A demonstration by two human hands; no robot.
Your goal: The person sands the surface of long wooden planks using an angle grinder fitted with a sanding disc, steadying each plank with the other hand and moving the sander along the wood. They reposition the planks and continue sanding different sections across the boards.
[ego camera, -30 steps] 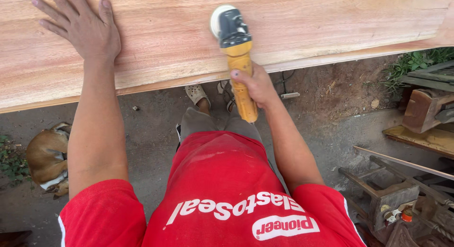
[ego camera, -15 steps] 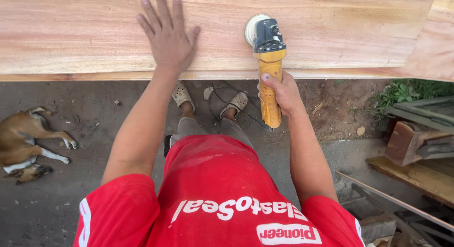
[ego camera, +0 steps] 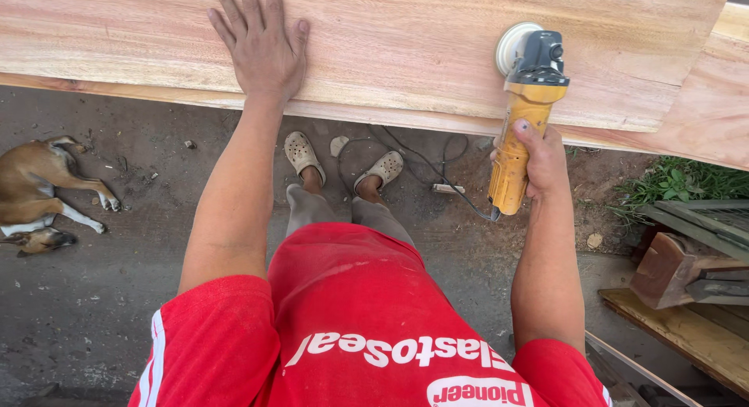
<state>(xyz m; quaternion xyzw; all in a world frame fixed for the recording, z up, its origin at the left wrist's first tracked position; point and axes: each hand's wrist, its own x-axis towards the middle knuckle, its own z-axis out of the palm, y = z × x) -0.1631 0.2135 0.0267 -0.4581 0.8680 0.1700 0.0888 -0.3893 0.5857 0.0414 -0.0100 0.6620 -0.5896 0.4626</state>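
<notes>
Soft, even daylight fills the view, bright but not harsh, with no strong sun patches. The plank at 12 o'clock is the brightest area, slightly washed yet its grain stays readable. Its underside throws only a faint shadow on the ground. No glare on the grinder. Focus is sharp from centre to 9 o'clock. The wide lens bends the plank's edge near 2 o'clock. No motion blur shows.
</notes>
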